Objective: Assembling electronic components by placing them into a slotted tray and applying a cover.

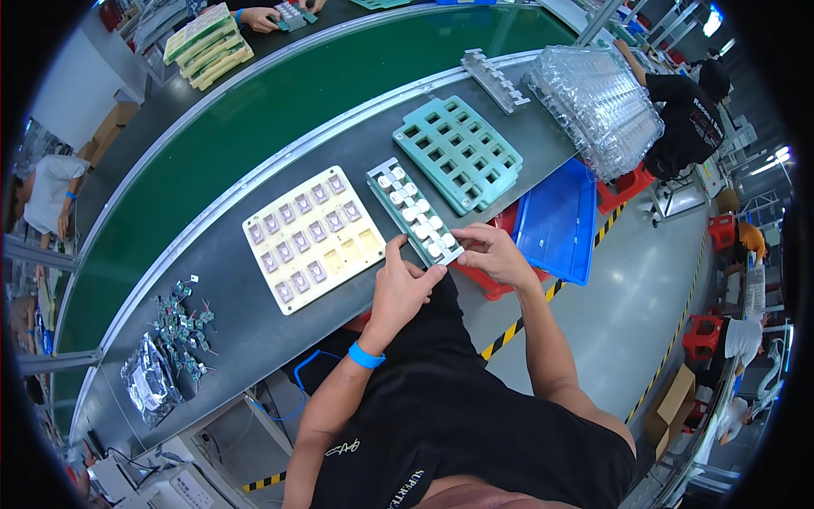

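A narrow grey-and-green fixture strip lies at a slant on the workbench, with several white round-topped pieces set along it in staggered rows. At its near end, my left hand grips the left side, forefinger and thumb bent against the edge. My right hand pinches the near right corner. Left of the strip lies a cream tray holding several small pinkish square parts; a few of its pockets toward the right are bare. A teal tray with rows of square openings rests beyond the strip.
Green-board pieces with wires lie loose by a silver bag at left. Clear plastic trays are stacked at right, near another metal strip. A blue bin stands below the bench edge. Beyond runs a green conveyor.
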A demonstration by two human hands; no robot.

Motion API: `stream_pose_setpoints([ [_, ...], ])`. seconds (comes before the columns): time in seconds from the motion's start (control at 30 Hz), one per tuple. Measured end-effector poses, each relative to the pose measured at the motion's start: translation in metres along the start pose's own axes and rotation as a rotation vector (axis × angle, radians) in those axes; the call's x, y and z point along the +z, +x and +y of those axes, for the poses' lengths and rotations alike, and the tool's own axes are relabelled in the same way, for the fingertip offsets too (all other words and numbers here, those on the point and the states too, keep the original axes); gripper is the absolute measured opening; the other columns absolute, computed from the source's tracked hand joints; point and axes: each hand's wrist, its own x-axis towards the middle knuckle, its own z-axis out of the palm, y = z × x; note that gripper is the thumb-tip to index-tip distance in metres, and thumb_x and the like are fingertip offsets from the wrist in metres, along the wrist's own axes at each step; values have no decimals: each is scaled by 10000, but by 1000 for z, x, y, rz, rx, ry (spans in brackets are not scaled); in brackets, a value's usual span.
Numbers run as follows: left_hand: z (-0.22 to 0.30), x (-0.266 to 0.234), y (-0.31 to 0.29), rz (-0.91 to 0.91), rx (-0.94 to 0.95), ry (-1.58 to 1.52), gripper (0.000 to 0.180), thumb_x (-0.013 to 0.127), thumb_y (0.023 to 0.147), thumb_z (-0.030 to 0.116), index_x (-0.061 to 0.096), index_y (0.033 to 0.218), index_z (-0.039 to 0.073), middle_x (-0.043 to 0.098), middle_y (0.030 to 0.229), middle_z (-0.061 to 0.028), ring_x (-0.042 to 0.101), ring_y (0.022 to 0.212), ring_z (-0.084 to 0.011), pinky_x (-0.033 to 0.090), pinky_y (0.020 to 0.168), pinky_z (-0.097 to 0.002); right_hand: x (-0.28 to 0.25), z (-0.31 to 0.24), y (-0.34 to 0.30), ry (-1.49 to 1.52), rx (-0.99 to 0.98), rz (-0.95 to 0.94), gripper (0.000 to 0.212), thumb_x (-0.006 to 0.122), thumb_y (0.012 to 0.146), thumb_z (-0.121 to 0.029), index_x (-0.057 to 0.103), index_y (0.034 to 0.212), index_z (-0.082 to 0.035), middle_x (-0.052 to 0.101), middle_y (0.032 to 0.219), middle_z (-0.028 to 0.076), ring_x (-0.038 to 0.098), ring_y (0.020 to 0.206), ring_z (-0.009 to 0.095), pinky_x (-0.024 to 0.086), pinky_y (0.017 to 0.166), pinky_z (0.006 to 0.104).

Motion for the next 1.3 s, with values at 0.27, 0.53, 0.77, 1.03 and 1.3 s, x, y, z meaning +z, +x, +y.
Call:
stream_pose_setpoints([
  [0.27, -2, 6, 1, 39, -40, -186, 708, 676, 909, 190, 271, 1414, -96, 668, 788, -163, 669, 607, -188, 548, 510, -284, 3, -7, -5, -86, -22, 0, 424, 710, 844, 15, 636, 1262, 18, 608, 1101, 85, 649, 971, 142, 548, 846, 276],
  [0.53, -12, 5, 4, 8, 1, -223, 731, 645, 941, 203, 210, 1464, -66, 664, 746, -164, 678, 590, -198, 546, 502, -298, 5, -19, -9, -108, 9, 9, 414, 644, 846, 40, 620, 1259, 45, 634, 1100, 104, 673, 945, 158, 559, 845, 287],
  [0.77, -4, 1, 5, -28, -44, -242, 761, 628, 936, 129, 152, 1511, -22, 656, 822, -185, 680, 651, -207, 571, 525, -302, -3, 3, -11, 25, 37, 88, 367, 607, 908, -19, 583, 1253, 103, 698, 1049, 106, 656, 926, 119, 536, 841, 269],
  [1.03, -9, 4, 2, 54, 11, -188, 672, 524, 867, 41, 215, 1445, -109, 652, 738, -161, 693, 609, -220, 579, 535, -327, 2, 12, -18, 181, 70, 194, 345, 567, 923, -18, 578, 1250, 90, 680, 1043, 118, 671, 910, 156, 566, 849, 305],
  [1.3, 14, -7, -19, 70, 84, -326, 567, 481, 899, -17, 221, 1398, -83, 683, 976, -193, 687, 716, -197, 583, 577, -285, 31, -28, -35, 139, -104, 474, 295, 528, 942, -7, 611, 1214, 73, 669, 981, 118, 689, 893, 183, 582, 809, 335],
])
